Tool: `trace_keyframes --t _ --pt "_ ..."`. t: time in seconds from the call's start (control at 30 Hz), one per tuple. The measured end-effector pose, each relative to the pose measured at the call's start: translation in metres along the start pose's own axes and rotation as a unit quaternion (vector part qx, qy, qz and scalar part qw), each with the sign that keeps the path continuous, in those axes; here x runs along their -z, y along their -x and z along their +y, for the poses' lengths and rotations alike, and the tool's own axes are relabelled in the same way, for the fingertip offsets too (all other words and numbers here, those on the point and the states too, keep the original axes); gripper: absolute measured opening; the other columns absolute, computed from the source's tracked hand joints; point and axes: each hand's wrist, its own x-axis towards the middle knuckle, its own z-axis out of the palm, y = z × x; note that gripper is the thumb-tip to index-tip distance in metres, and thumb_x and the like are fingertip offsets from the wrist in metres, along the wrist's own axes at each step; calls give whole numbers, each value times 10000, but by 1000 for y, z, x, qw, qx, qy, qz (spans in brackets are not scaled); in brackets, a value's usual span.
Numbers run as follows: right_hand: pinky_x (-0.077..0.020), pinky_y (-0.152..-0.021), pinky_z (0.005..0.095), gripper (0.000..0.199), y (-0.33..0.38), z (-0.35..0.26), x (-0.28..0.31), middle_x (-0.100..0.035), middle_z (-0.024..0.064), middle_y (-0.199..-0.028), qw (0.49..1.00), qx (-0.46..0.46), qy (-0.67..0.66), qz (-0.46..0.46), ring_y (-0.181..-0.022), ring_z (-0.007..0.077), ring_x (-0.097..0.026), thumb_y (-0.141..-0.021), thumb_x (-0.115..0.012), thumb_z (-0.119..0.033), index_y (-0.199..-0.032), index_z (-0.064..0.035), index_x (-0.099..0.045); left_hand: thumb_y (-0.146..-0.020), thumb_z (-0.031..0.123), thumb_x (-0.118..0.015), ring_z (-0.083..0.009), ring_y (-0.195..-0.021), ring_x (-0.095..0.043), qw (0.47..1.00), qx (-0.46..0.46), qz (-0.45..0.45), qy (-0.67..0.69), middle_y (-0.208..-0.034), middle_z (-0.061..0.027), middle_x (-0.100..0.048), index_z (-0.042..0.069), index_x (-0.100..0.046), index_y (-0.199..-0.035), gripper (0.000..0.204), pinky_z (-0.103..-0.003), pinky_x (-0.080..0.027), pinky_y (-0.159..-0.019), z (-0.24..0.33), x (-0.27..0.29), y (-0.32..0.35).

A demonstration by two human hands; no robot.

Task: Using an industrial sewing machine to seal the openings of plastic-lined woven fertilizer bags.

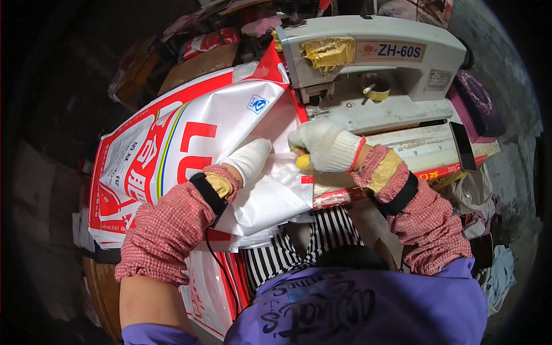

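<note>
A large white woven plastic sack (230, 115) with red printing lies across the work surface, its near side folded open. My left hand (248, 160), in a white glove, is closed on a fold of the sack near its opening; its fingertips are partly hidden. To its right, my right hand (326, 146) wears a white knitted glove with yellow at a fingertip. Its fingers are curled together just over the sack's right edge, and what they pinch is hidden. Crumpled translucent plastic (283, 171) shows between the hands. A light-grey sewing machine (397, 75) stands just beyond them, its head beside the sack's far corner.
A tape roll (376, 89) rests on the machine's base. At right lie a dark phone (462, 146) and a purple box (474, 106). More red-and-white sacks (210, 287) hang or lie below the left forearm. Wooden boards (195, 69) and clutter sit at the far left.
</note>
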Motion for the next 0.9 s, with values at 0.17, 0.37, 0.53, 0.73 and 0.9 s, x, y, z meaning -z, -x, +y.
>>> trace_keyframes --t 0.17,0.37,0.53,0.73,0.9 --pt "-457 -598 348 297 19 20 -14 -618 123 -807 894 -225 -250 295 -643 234 -592 -751 -629 -269 -947 -56 -561 -792 108 -512 -297 -873 -561 989 -124 41 -70 -920 -183 -587 -9 -586 -935 199 -338 -431 -797 2 6 2" --pt "-451 -538 281 393 38 10 -66 -613 122 -800 698 -286 -638 157 -647 119 -575 -837 -570 -359 -1011 -7 -583 -703 86 -635 -252 -866 -566 938 -339 62 -22 -912 -144 -587 -34 -558 -946 282 -313 -450 -793 37 8 5" --pt "-457 -636 297 406 23 25 -90 -621 118 -846 801 -236 -540 106 -742 155 -572 -826 -603 -346 -1027 5 -575 -774 87 -626 -98 -706 -515 955 -22 -41 293 -821 -22 -558 -1 -537 -909 185 -228 -444 -693 43 0 -12" --pt "-449 -653 332 312 16 15 -105 -638 132 -843 848 -222 -470 100 -722 209 -583 -802 -592 -312 -970 -50 -618 -716 86 -704 -153 -766 -534 972 -26 137 189 -803 -83 -552 -8 -479 -928 323 -283 -453 -708 37 -12 -28" --pt "-488 -628 336 229 21 17 -106 -629 112 -805 707 -280 -649 36 -698 211 -608 -805 -508 -175 -937 -12 -599 -744 90 -676 -168 -743 -548 974 -80 184 104 -800 -90 -551 -21 -479 -938 298 -317 -458 -677 42 8 -32"
